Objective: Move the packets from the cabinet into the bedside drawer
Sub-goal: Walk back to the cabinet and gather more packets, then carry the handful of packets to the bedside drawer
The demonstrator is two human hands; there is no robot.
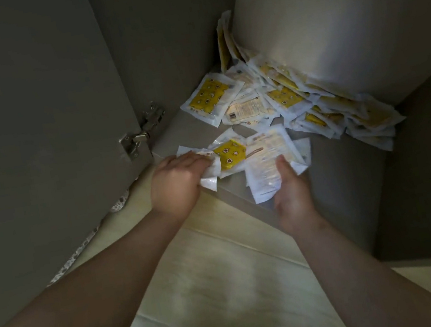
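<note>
Fingers (198, 160) of left hand (175, 187) curl over a bunch of packets (231, 155) at the shelf (176, 138) lip. Right hand (293, 199) pinches the same bunch, thumb on top, fingers hidden beneath.

Step, as judged: gathering a handful. Larger pile (286, 97) lies heaped against the cabinet (329, 30) wall. Drawer not in view.

Next: lift clear without shedding slick packets, then carry.

Bunch fanned flat, spanning hand to hand. One yellow face up; print-side packet's long axis runs inward toward the pile.
</note>
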